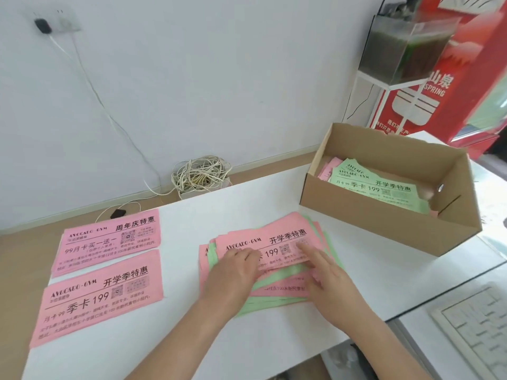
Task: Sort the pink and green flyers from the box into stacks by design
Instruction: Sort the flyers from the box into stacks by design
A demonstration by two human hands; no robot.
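Table (274, 193) mid-sort: box (389, 223) at right of frame holds more flyers, green on top; mixed pile (282, 275) lies at centre.
At left lie upper pink flyer (109, 239) and lower pink flyer (96, 300), different headlines. Left hand (233, 270) and right hand (329, 275) press flat on the pile, fingers extended, gripping nothing. Top pink sheet (274, 239) matches the lower headline; best slid off singly.

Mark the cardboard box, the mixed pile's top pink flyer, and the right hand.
cardboard box (370, 213): head view, near outer wall.
top pink flyer (264, 240): head view, printed upper strip.
right hand (327, 279): head view, back of hand.
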